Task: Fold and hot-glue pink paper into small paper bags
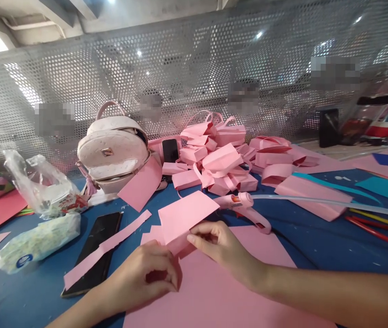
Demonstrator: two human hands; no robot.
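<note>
A folded piece of pink paper [185, 215] is held up over a large pink sheet [214, 291] on the blue table [317, 246]. My right hand [219, 246] pinches its lower right edge between thumb and fingers. My left hand [149, 273] grips its lower left part, fingers curled around the paper. A pink glue gun [245, 207] lies just behind my right hand, with a clear glue stick [317, 200] sticking out to the right.
A pile of finished small pink paper bags [217, 159] sits at the back. A pink backpack [112, 150], a black phone [94, 250] under a pink strip [108, 248], plastic packets [40, 241] lie left. Coloured paper and sticks [378, 228] lie right. Perforated metal screen [194, 82] behind.
</note>
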